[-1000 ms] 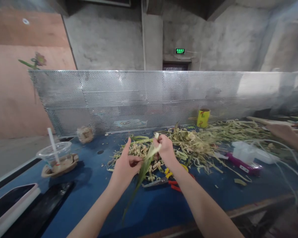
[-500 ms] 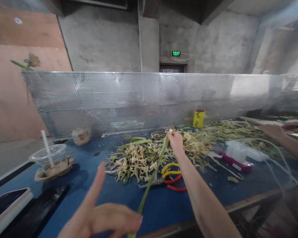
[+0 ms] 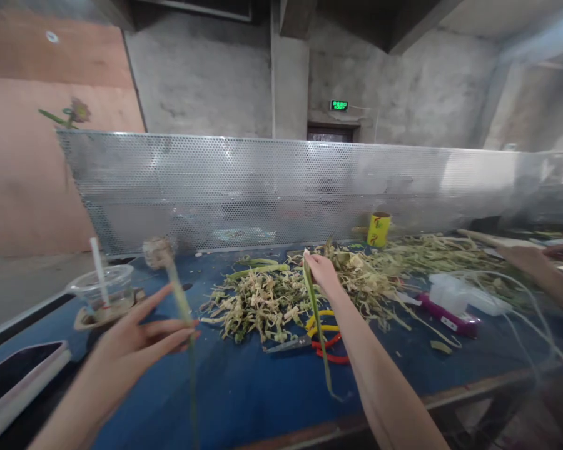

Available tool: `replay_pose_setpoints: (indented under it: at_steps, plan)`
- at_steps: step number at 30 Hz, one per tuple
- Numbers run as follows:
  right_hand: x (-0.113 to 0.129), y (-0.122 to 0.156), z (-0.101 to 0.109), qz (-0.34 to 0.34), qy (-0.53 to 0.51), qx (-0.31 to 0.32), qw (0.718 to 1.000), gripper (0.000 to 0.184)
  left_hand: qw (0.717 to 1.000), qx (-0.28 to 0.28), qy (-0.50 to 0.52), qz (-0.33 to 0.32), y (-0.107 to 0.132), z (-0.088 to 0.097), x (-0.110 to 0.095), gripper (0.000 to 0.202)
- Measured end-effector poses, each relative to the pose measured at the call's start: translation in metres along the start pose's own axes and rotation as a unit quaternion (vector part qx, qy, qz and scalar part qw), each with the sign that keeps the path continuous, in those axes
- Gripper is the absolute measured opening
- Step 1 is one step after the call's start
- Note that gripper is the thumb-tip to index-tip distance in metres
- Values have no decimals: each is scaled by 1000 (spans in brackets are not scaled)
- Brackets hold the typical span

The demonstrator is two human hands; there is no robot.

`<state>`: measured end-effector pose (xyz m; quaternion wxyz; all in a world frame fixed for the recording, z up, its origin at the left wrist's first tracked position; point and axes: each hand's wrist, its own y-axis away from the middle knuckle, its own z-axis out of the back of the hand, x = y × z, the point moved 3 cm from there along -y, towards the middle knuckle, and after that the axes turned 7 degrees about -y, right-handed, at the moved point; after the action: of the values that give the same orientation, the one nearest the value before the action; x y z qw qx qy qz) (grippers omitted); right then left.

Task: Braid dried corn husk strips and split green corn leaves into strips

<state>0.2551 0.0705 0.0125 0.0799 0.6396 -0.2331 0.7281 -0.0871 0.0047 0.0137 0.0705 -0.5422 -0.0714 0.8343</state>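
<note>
My right hand [image 3: 323, 272] is closed on the top of a long green leaf strip [image 3: 318, 328] that hangs down over the blue table [image 3: 272, 387]. My left hand [image 3: 136, 340] is out to the left, pinching a second thin green strip [image 3: 181, 300] between thumb and fingers, with the index finger stretched out. Between the hands lies a pile of cut leaf scraps [image 3: 258, 300]. Scissors with red and yellow handles [image 3: 316, 337] rest on the table just under my right forearm.
A plastic cup with a straw [image 3: 104, 289] stands at the left, a tray [image 3: 14, 387] at the near left, a yellow cup [image 3: 378, 229] by the perforated metal screen [image 3: 281, 187]. Another person's hands [image 3: 539, 256] work at the far right, near a white container [image 3: 455, 290].
The single leaf has come apart into two strips. My left hand dropped toward me, then swung up and left with one strip; my right hand keeps the other above the pile.
</note>
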Motion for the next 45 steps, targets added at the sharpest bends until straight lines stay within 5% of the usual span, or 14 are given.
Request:
replay_pose_setpoints:
  at_steps: [1,3,6,9,13,17,20,28,36,45]
  plan:
    - [1,5,-9,-7,3,42,999,28,997,67,34,22,-14,-11,4,97]
    - [3,16,-27,-21,13,124,992,23,992,100,34,71,-38,-28,16,116]
    - [7,33,-45,-29,29,225,974,20,989,80,-116,40,-54,-43,21,116]
    - [13,46,-55,-3,37,265,963,18,980,27,-188,-60,-52,-56,-3,104]
    - [22,60,-65,29,40,274,960,16,983,134,-79,-96,-44,-88,-39,102]
    - [30,70,-70,114,87,256,956,17,982,161,18,-95,-45,-104,-45,100]
    - [30,75,-70,175,177,235,940,21,983,143,73,-87,-47,-104,-37,96]
    - [25,80,-76,204,281,270,898,30,981,127,138,-55,-46,-98,-33,103]
    - [29,85,-82,271,374,186,868,32,985,85,120,-88,-45,-99,-29,93]
    - [37,88,-78,358,331,156,859,32,981,94,141,-92,-46,-94,-35,98]
